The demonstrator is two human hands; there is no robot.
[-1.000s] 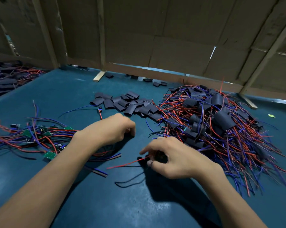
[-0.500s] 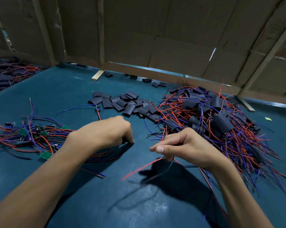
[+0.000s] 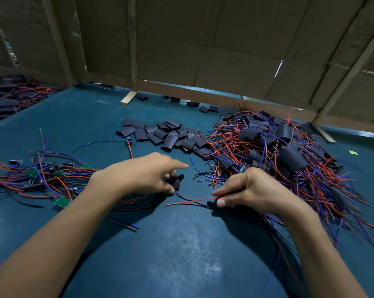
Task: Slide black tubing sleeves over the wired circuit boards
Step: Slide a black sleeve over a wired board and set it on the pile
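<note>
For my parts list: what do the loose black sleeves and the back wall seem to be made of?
Loose black sleeves: probably thin flexible plastic tubing with a matt finish; they lie flattened and creased. Back wall: likely brown corrugated cardboard with a dull surface; seams and a torn slit show.

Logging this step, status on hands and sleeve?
Left hand grips a black sleeve. Right hand pinches red wire. Sleeve not yet on. Nothing between them.
</note>
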